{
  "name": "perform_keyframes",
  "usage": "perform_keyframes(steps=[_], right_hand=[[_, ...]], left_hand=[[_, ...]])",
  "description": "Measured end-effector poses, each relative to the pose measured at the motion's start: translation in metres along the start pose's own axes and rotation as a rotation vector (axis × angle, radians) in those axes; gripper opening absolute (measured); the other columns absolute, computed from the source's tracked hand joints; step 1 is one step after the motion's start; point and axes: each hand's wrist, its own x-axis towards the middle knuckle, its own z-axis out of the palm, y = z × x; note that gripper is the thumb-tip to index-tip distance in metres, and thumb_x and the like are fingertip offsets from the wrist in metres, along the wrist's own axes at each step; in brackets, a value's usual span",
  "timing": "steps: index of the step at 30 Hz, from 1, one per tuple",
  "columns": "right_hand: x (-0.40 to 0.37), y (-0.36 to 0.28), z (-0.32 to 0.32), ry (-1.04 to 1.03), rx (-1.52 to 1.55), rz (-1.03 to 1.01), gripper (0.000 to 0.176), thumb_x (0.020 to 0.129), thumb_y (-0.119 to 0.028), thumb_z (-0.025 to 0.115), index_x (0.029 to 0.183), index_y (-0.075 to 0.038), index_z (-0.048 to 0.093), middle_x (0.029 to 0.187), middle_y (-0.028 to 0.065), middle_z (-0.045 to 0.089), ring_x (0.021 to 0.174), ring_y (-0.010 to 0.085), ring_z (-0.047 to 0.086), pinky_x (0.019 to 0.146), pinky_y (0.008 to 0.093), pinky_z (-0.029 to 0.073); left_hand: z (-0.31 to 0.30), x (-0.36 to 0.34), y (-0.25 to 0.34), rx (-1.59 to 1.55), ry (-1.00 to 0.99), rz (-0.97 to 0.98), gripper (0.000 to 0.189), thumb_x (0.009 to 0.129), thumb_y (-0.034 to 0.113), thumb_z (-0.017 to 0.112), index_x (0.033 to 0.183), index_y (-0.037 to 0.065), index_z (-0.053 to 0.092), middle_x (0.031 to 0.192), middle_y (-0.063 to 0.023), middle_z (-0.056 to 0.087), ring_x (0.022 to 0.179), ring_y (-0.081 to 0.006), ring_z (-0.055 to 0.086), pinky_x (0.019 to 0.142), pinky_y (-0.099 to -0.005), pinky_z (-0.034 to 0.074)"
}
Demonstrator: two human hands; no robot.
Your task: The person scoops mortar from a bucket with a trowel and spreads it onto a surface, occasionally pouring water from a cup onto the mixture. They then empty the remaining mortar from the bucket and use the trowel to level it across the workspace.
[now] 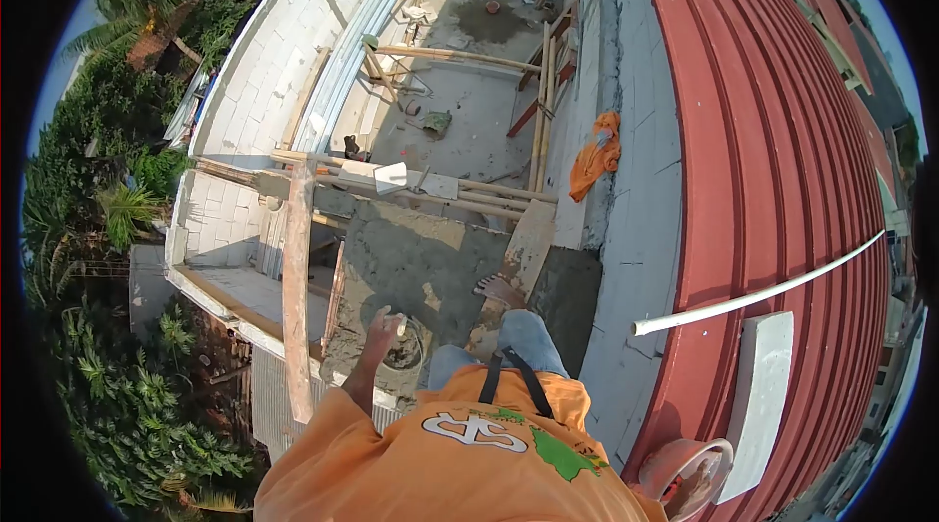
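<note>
My left hand [380,330] is closed round a small pale object that I cannot make out, just above a round rim [418,351] on the wet grey mortar surface [396,253]. My bare foot [501,289] rests on a board [529,243] laid across the mortar. My right hand does not show. By the right edge of my orange shirt [421,468], a reddish bucket [670,464] holds something unclear.
A red ribbed roof [724,180] is on the right, with a white pipe [763,298] and a pale block [761,395]. An orange cloth [595,165] hangs on the wall. A rough plank [296,287] stands left; ahead, bamboo poles [460,54] span a lower floor.
</note>
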Motion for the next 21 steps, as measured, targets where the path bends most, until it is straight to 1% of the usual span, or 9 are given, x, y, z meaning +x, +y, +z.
perform_keyframes(steps=[1, 3, 10, 12, 14, 16, 18, 19, 21], right_hand=[[0.001, -0.006, -0.003, 0.024, 0.005, -0.011, 0.043, 0.095, -0.041, 0.055, 0.09, 0.001, 0.062, 0.063, 0.0132, 0.059, 0.056, 0.0274, 0.061, 0.051, 0.0397, 0.048], [0.002, -0.018, -0.01, 0.069, 0.01, -0.043, 0.044, 0.095, -0.042, 0.055, 0.09, 0.001, 0.062, 0.063, 0.0135, 0.059, 0.056, 0.028, 0.061, 0.051, 0.0402, 0.048], [0.002, -0.085, -0.042, 0.272, 0.046, -0.286, 0.045, 0.096, -0.043, 0.054, 0.09, 0.001, 0.061, 0.065, 0.0148, 0.06, 0.058, 0.0303, 0.062, 0.053, 0.0417, 0.049], [0.001, -0.116, -0.052, 0.333, 0.081, -0.399, 0.046, 0.096, -0.044, 0.054, 0.09, 0.001, 0.061, 0.065, 0.0152, 0.061, 0.059, 0.031, 0.062, 0.053, 0.0422, 0.049], [-0.001, -0.153, -0.059, 0.381, 0.125, -0.523, 0.046, 0.096, -0.044, 0.053, 0.09, 0.001, 0.061, 0.065, 0.0155, 0.061, 0.059, 0.0316, 0.062, 0.054, 0.0426, 0.049], [-0.004, -0.194, -0.063, 0.407, 0.178, -0.661, 0.047, 0.096, -0.045, 0.053, 0.09, 0.001, 0.061, 0.066, 0.0159, 0.061, 0.06, 0.0323, 0.063, 0.054, 0.0431, 0.049], [-0.011, -0.239, -0.062, 0.403, 0.224, -0.804, 0.047, 0.097, -0.045, 0.053, 0.09, 0.001, 0.061, 0.066, 0.0163, 0.062, 0.061, 0.033, 0.063, 0.055, 0.0435, 0.049], [-0.02, -0.265, -0.062, 0.382, 0.229, -0.871, 0.048, 0.097, -0.046, 0.053, 0.09, 0.001, 0.061, 0.066, 0.0165, 0.062, 0.061, 0.0333, 0.063, 0.055, 0.0437, 0.049], [-0.051, -0.325, -0.061, 0.278, 0.172, -1.014, 0.047, 0.096, -0.046, 0.054, 0.097, 0.001, 0.06, 0.08, 0.0215, 0.064, 0.073, 0.0387, 0.063, 0.062, 0.0487, 0.049]], left_hand=[[0.001, -0.001, 0.014, -0.007, -0.008, 0.069, 0.053, 0.09, 0.031, 0.066, 0.126, -0.005, 0.051, 0.114, -0.0243, 0.062, 0.102, -0.0332, 0.062, 0.089, -0.0387, 0.049], [0.005, -0.001, 0.046, -0.232, 0.004, -0.275, 0.053, 0.09, 0.03, 0.066, 0.127, -0.004, 0.05, 0.108, -0.0218, 0.065, 0.1, -0.0319, 0.063, 0.086, -0.0377, 0.048], [0.018, -0.027, 0.037, -0.072, 0.174, -0.227, 0.056, 0.09, 0.035, 0.064, 0.129, -0.004, 0.05, 0.11, -0.0233, 0.064, 0.102, -0.0344, 0.061, 0.091, -0.0403, 0.046], [0.031, -0.049, -0.018, -0.334, 0.188, -0.296, 0.051, 0.092, 0.031, 0.062, 0.128, -0.004, 0.05, 0.118, -0.0255, 0.059, 0.101, -0.0373, 0.06, 0.091, -0.0428, 0.046], [0.022, -0.078, -0.013, 0.267, 0.164, 0.072, 0.044, 0.095, 0.027, 0.058, 0.126, -0.003, 0.052, 0.124, -0.0257, 0.054, 0.101, -0.0395, 0.058, 0.091, -0.0437, 0.045], [0.028, -0.105, -0.022, 0.258, 0.274, 0.013, 0.042, 0.095, 0.027, 0.058, 0.124, -0.003, 0.052, 0.123, -0.024, 0.052, 0.102, -0.0387, 0.057, 0.091, -0.0426, 0.045], [0.037, -0.133, -0.033, -0.1, 0.321, -0.192, 0.045, 0.094, 0.027, 0.06, 0.127, -0.002, 0.05, 0.118, -0.0227, 0.054, 0.101, -0.0391, 0.057, 0.092, -0.0417, 0.045], [0.035, -0.149, -0.023, -0.054, 0.347, -0.096, 0.049, 0.095, 0.029, 0.06, 0.131, -0.001, 0.047, 0.118, -0.0209, 0.056, 0.103, -0.0368, 0.058, 0.095, -0.0405, 0.044], [0.053, -0.159, -0.023, -0.194, 0.439, -0.253, 0.046, 0.095, 0.028, 0.06, 0.129, -0.001, 0.049, 0.112, -0.0193, 0.058, 0.102, -0.0339, 0.059, 0.094, -0.0399, 0.045]])
